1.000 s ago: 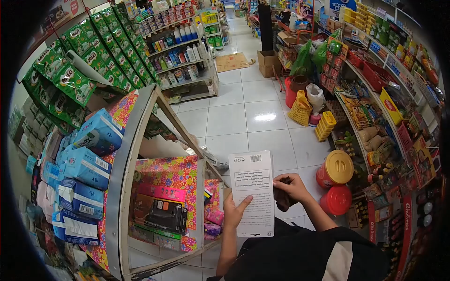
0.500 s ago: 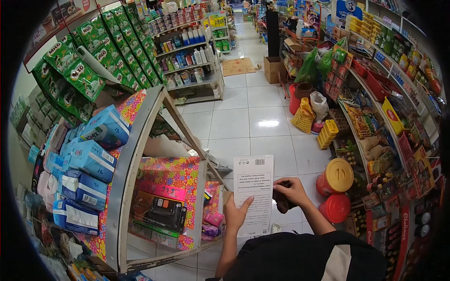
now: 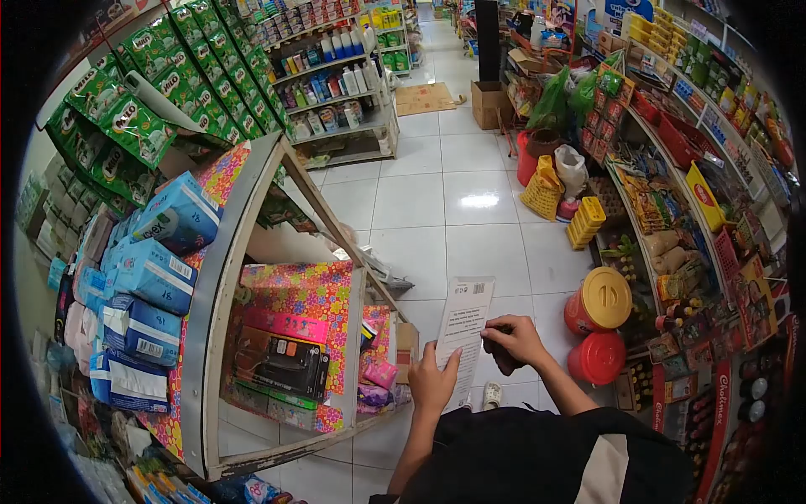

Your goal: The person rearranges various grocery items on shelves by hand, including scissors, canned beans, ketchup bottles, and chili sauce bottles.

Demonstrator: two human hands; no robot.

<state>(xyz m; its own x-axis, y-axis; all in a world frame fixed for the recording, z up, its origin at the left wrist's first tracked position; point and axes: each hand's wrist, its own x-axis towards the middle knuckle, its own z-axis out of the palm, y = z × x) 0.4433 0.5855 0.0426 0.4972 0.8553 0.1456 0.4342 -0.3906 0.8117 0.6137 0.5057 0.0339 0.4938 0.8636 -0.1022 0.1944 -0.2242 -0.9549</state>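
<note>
A white printed card [image 3: 462, 336] with a barcode at its top end is held upright, turned partly edge-on. My left hand [image 3: 434, 382] grips its lower left side, thumb on the printed face. My right hand [image 3: 514, 343] is closed at the card's right edge, fingertips pinched there. Something dark hangs beneath the right fingers; it is too dim to make out. To the left, a glass-sided case [image 3: 357, 336] with a flowered lining holds black blister packs [image 3: 290, 367].
Blue packages [image 3: 159, 273] lie on the case top at left. Red tubs, one with a yellow lid [image 3: 606, 299], stand on the tiled floor at right, beside loaded shelves. A cardboard box [image 3: 490, 105] and flat cardboard [image 3: 425, 98] lie farther up the aisle.
The card has turned more edge-on and tilted to the right. My left hand has shifted slightly right with it. The whole view has moved a little, with the aisle sitting higher.
</note>
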